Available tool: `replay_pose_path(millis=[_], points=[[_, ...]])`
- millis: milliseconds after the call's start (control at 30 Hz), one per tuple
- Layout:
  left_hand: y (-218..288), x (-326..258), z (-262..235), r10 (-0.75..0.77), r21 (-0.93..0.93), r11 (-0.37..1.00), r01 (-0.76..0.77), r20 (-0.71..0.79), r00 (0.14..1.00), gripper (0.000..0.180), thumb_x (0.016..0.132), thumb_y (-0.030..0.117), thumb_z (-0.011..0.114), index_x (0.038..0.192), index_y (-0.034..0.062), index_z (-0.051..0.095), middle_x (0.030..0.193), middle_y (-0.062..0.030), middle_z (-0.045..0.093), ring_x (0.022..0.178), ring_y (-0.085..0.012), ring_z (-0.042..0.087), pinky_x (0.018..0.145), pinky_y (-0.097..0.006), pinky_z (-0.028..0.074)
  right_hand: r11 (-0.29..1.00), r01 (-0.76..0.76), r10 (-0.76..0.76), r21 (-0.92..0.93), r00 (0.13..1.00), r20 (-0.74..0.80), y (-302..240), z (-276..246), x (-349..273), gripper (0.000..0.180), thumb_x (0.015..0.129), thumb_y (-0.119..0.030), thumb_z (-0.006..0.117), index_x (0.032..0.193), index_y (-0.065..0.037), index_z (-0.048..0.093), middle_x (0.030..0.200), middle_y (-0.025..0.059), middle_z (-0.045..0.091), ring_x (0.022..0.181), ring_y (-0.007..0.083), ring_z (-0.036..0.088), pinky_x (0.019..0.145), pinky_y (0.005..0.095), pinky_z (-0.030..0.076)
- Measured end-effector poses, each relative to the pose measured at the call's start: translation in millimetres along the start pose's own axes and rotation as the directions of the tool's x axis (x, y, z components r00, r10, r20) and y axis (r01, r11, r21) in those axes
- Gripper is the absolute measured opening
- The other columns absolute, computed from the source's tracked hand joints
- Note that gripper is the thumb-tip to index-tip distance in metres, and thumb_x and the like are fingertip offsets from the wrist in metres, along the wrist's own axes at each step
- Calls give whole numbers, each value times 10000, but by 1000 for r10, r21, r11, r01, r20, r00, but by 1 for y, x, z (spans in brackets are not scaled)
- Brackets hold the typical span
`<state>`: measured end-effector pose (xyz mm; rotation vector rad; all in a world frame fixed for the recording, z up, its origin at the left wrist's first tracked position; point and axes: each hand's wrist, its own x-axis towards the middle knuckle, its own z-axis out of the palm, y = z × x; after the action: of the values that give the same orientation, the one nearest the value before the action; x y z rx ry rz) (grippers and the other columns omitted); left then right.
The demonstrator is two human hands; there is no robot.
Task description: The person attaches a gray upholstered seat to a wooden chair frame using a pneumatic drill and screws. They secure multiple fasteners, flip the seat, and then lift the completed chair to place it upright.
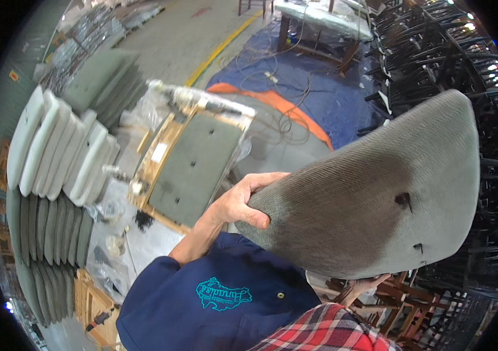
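A large curved grey padded panel is held up in front of me on the right, tilted. Its textured face carries a broad dark patch and two small dark slits. My left hand grips the panel's near left end, thumb on the face and fingers behind the edge. Under the lower edge, my right hand supports it, with most of its fingers hidden behind the panel. A similar flat grey panel with several small dark holes lies in a wooden frame left of my left hand.
Stacks of pale pads and darker grey pads stand at the left. Black metal frames are piled along the right. A blue sheet with loose cords covers the floor ahead, near a table. A tool rests at lower left.
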<state>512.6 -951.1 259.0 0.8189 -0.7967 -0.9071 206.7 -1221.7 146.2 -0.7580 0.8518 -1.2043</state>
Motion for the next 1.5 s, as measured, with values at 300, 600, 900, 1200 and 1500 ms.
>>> replay_pose_path(millis=[300, 600, 900, 1200, 1500], points=[[-17, 119, -23, -88, 56, 993, 105, -241, 966, 982, 664, 406, 888, 1443, -33, 480, 1395, -105, 570, 1289, -197, 516, 1117, -345, 343, 988, -151, 148, 22, 982, 116, 36, -5, 144, 747, 993, -570, 478, 1531, -71, 337, 1523, 148, 401, 1377, 347, 402, 1130, 498, 352], [-31, 183, -74, -171, 73, 977, 200, -290, 942, 885, 757, 402, 828, 1445, -29, 476, 1408, -112, 556, 1314, -206, 489, 1119, -338, 338, 949, -225, 235, -219, 972, 18, 51, 57, 162, 878, 947, -603, 512, 1540, 8, 296, 1564, 200, 335, 1403, 385, 370, 1137, 501, 346], [-39, 200, -175, -57, -6, 998, 59, -362, 930, 797, 853, 393, 774, 1471, 3, 457, 1410, -99, 550, 1326, -213, 476, 1138, -350, 336, 841, -184, 359, -509, 893, 271, 94, 206, 264, 871, 948, -598, 513, 1532, 14, 310, 1551, 199, 355, 1396, 383, 378, 1131, 495, 350], [-1, 142, -258, 93, -6, 988, -153, -768, 633, 1021, 815, 559, 769, 1489, -86, 353, 1482, -203, 445, 1397, -294, 410, 1172, -380, 302, 707, -119, 539, -697, 729, 423, 172, 374, 297, 864, 948, -593, 514, 1525, 20, 323, 1537, 198, 375, 1389, 380, 386, 1125, 489, 354], [18, 127, -283, 262, 213, 960, -180, -909, 325, 868, 830, 411, 804, 1461, -51, 428, 1418, -149, 520, 1330, -233, 468, 1120, -350, 350, 619, -89, 749, -781, 369, 551, 267, 506, 305, 838, 950, -596, 504, 1521, -2, 349, 1514, 192, 411, 1382, 363, 398, 1123, 476, 351]])
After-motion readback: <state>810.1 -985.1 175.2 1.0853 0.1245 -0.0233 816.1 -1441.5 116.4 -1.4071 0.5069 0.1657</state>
